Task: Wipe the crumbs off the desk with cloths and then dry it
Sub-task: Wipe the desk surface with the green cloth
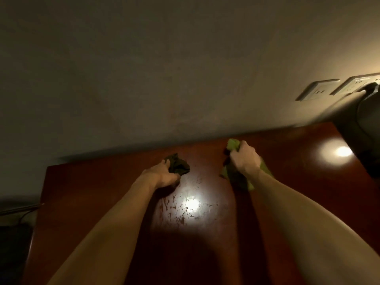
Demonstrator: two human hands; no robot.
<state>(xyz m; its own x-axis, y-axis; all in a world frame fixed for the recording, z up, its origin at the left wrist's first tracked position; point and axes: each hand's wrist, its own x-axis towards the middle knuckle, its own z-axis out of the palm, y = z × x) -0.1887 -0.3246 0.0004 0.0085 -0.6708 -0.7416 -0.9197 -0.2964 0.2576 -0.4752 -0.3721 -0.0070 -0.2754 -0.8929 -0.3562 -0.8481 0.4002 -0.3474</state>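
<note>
The left hand (pixel 164 174) grips a dark cloth (pixel 180 166), the right hand (pixel 244 159) a green cloth (pixel 233 145). Specks (pixel 178 204) still dot the tabletop (pixel 82 192), so wiping looks unfinished. Drying is left.

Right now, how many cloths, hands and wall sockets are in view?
Cloths: 2, a dark green cloth and a light green cloth
Hands: 2, left hand and right hand
Wall sockets: 2
Total: 6
</note>
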